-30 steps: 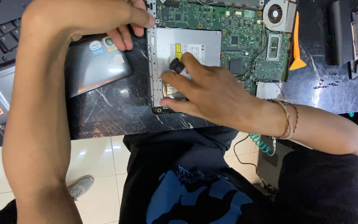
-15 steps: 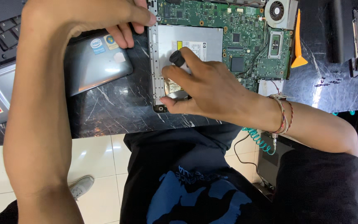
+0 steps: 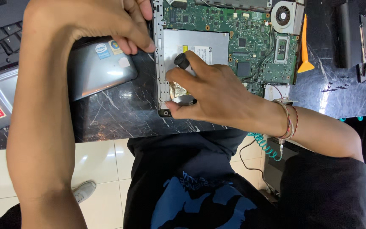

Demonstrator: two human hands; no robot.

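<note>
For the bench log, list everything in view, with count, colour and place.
green laptop circuit board: one, green, top centre
silver metal optical drive: one, silver, on the board's left part
round cooling fan: one, grey, top right of the board
orange plastic pry tool: one, orange, right of the board
silver laptop palm-rest cover: one, silver, left of the board
black marble worktop: one, black, under everything
black-handled screwdriver: one, black, in the right hand
left hand: at the board's left edge
right hand: over the drive
</note>
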